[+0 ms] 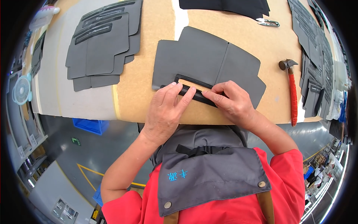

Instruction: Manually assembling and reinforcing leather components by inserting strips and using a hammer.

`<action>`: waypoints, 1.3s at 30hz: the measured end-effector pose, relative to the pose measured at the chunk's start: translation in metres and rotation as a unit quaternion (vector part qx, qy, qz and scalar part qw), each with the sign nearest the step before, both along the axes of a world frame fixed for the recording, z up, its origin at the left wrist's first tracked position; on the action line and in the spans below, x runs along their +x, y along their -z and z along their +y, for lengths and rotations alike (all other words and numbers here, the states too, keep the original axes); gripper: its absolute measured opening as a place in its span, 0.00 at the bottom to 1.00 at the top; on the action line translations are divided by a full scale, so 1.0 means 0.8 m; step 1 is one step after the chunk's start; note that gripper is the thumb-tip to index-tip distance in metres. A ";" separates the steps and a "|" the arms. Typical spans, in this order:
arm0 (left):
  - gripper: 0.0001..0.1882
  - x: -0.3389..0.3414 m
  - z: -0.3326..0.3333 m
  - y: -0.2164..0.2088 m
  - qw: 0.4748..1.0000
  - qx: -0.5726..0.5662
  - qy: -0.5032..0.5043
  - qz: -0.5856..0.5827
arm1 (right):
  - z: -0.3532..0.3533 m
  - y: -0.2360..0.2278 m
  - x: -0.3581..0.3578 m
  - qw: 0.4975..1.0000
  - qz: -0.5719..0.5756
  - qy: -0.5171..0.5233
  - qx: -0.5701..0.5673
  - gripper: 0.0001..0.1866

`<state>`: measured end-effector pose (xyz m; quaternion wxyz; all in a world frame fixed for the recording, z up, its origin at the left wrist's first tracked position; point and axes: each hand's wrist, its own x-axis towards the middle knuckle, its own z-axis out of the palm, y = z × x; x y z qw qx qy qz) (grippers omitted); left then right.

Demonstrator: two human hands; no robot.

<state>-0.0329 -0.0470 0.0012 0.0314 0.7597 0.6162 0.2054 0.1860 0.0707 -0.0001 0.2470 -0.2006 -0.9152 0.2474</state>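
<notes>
A dark grey flat panel (194, 56) of leather-like sheet lies in front of me at the table's near edge. A long slot with a black border (194, 80) runs along its near side, and tan tabletop shows through it. My left hand (164, 110) has its fingertips and thumb on the black strip (203, 98) at the slot's near side. To the right, my right hand (235, 103) has thumb and index finger closed together on the same strip. The fingers hide parts of the strip and of the panel's near edge.
Similar slotted grey panels (99, 58) are stacked at left, with more panels (311, 48) at far right. A red-handled hammer (292, 87) lies right of my hands. Thread snips (268, 22) rest beside black sheets (223, 4) at the back. A blue crate (90, 126) stands below the table.
</notes>
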 end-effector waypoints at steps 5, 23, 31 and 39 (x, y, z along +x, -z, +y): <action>0.30 0.005 0.001 -0.011 1.000 -0.015 0.013 -0.001 | 0.000 -0.002 0.000 0.998 -0.012 -0.035 0.054 0.22; 0.26 0.030 -0.007 -0.010 0.999 -0.024 0.032 0.005 | -0.011 0.004 0.009 0.999 0.025 0.017 0.017 0.15; 0.27 0.034 -0.009 -0.009 0.999 -0.031 0.039 0.010 | -0.014 0.003 0.020 0.999 0.027 0.027 -0.025 0.17; 0.27 0.039 -0.010 -0.013 0.998 -0.034 0.049 -0.004 | -0.009 0.001 0.026 0.996 0.003 -0.030 0.083 0.17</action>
